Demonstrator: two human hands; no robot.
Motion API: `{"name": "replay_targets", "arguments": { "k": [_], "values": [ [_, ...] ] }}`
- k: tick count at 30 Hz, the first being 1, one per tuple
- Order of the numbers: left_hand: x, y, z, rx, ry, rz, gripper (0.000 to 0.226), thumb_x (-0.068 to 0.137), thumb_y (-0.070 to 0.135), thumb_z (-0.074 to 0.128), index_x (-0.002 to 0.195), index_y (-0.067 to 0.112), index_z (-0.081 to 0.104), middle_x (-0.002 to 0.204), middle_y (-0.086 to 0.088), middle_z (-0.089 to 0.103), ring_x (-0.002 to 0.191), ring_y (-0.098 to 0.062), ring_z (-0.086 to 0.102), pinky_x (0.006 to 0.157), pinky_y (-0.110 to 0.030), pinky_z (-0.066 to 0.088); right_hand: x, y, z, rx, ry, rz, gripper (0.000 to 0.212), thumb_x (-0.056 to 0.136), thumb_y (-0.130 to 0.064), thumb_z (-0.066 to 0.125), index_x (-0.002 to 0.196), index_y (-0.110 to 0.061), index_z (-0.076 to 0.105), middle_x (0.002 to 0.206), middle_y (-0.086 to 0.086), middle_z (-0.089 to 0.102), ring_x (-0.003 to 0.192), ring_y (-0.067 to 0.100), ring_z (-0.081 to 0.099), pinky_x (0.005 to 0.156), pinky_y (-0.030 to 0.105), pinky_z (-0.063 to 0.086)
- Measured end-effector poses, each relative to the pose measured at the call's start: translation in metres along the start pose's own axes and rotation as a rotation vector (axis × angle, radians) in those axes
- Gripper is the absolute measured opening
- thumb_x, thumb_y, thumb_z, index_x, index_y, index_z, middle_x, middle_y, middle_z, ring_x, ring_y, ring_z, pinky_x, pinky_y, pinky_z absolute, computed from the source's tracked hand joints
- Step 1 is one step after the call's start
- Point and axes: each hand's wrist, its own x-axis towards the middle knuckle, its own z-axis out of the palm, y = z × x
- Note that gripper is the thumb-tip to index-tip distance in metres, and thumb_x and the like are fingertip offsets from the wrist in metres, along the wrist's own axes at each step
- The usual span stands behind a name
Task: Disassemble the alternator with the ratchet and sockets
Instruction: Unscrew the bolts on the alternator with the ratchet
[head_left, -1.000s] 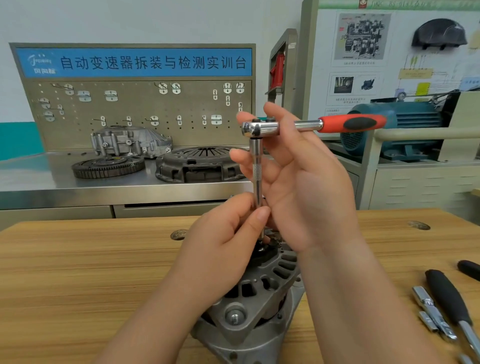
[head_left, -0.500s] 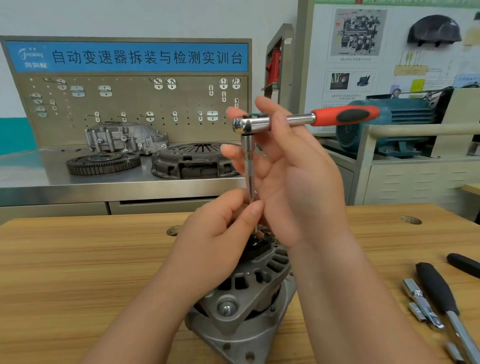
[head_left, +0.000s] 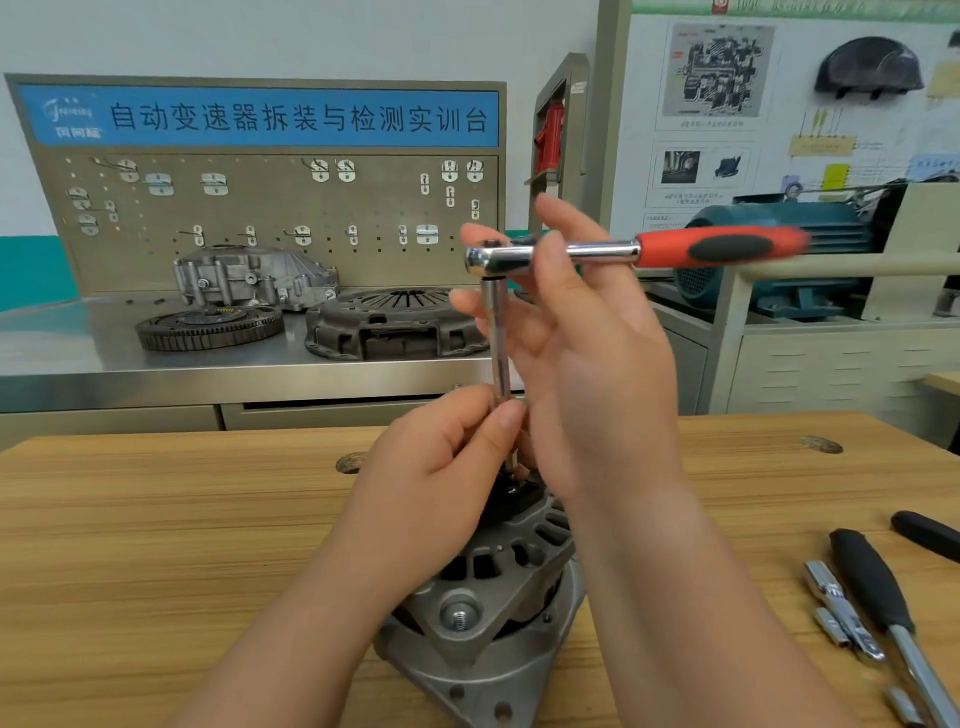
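Note:
A grey alternator (head_left: 488, 618) with slotted vents sits on the wooden table (head_left: 156, 545) at the bottom centre. A ratchet (head_left: 623, 252) with a red and black handle stands over it on a long upright extension bar (head_left: 497, 343). The bar's lower end reaches the alternator's top, hidden by fingers. My left hand (head_left: 441, 467) pinches the bar's lower part. My right hand (head_left: 587, 353) holds the ratchet's chrome neck near the head, fingers spread, with the handle pointing right.
Loose sockets (head_left: 836, 608) and black-handled tools (head_left: 878, 587) lie on the table at the right. Behind the table a steel bench carries a clutch cover (head_left: 389, 322), a ring gear (head_left: 208, 325) and a housing (head_left: 249, 278). A teal motor (head_left: 779, 260) stands at the right.
The hands, ratchet and alternator keep the same grip and pose. The view has shifted slightly, so everything sits a little lower and to the left.

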Motion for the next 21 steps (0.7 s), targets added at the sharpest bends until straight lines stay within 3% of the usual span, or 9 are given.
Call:
{"name": "replay_targets", "arguments": {
  "k": [3, 5, 10, 12, 16, 21],
  "values": [
    [-0.001, 0.001, 0.001, 0.018, 0.001, 0.022, 0.034, 0.087, 0.04, 0.044, 0.081, 0.013, 0.063, 0.072, 0.0, 0.064, 0.071, -0.018, 0.059, 0.072, -0.05, 0.049, 0.002, -0.004, -0.003, 0.172, -0.038, 0.149, 0.03, 0.102, -0.024, 0.04, 0.129, -0.013, 0.047, 0.093, 0.007, 0.075, 0.071, 0.018, 0.068, 0.076, 0.028, 0.057],
    [0.0, 0.0, 0.001, 0.045, 0.014, 0.033, 0.037, 0.087, 0.04, 0.045, 0.081, 0.009, 0.063, 0.073, -0.002, 0.065, 0.072, -0.02, 0.06, 0.072, -0.049, 0.049, 0.002, -0.002, -0.004, 0.156, -0.042, 0.143, 0.029, 0.1, -0.025, 0.043, 0.128, -0.018, 0.049, 0.095, 0.007, 0.075, 0.074, 0.017, 0.068, 0.076, 0.028, 0.056],
    [0.0, -0.001, -0.001, 0.08, 0.039, 0.016, 0.026, 0.096, 0.03, 0.052, 0.085, 0.013, 0.068, 0.076, -0.006, 0.069, 0.076, -0.025, 0.063, 0.072, -0.049, 0.051, -0.001, 0.005, -0.001, -0.22, 0.027, -0.19, 0.026, 0.094, -0.017, 0.053, 0.117, -0.029, 0.057, 0.107, 0.002, 0.071, 0.089, 0.019, 0.066, 0.084, 0.029, 0.054],
    [0.0, 0.0, -0.001, 0.074, 0.039, 0.012, 0.023, 0.095, 0.029, 0.053, 0.087, 0.014, 0.069, 0.078, -0.006, 0.07, 0.077, -0.024, 0.064, 0.072, -0.05, 0.052, -0.002, 0.007, 0.001, -0.263, 0.021, -0.252, 0.029, 0.093, -0.015, 0.053, 0.119, -0.028, 0.055, 0.112, 0.006, 0.069, 0.093, 0.021, 0.068, 0.088, 0.031, 0.054],
    [0.0, 0.002, 0.001, -0.016, 0.012, -0.003, 0.038, 0.087, 0.043, 0.046, 0.084, 0.01, 0.065, 0.077, -0.013, 0.067, 0.076, -0.032, 0.062, 0.073, -0.053, 0.05, -0.001, 0.002, 0.002, 0.007, -0.005, -0.019, 0.021, 0.099, -0.02, 0.046, 0.119, -0.022, 0.052, 0.104, 0.003, 0.074, 0.078, 0.022, 0.071, 0.074, 0.025, 0.054],
    [-0.001, 0.0, 0.0, 0.021, 0.003, 0.015, 0.037, 0.086, 0.041, 0.044, 0.082, 0.009, 0.062, 0.072, -0.005, 0.065, 0.072, -0.025, 0.06, 0.071, -0.05, 0.05, 0.001, -0.002, -0.003, 0.11, -0.068, 0.101, 0.019, 0.099, -0.024, 0.043, 0.112, -0.019, 0.056, 0.106, 0.003, 0.073, 0.076, 0.02, 0.069, 0.077, 0.029, 0.055]
  ]
}}
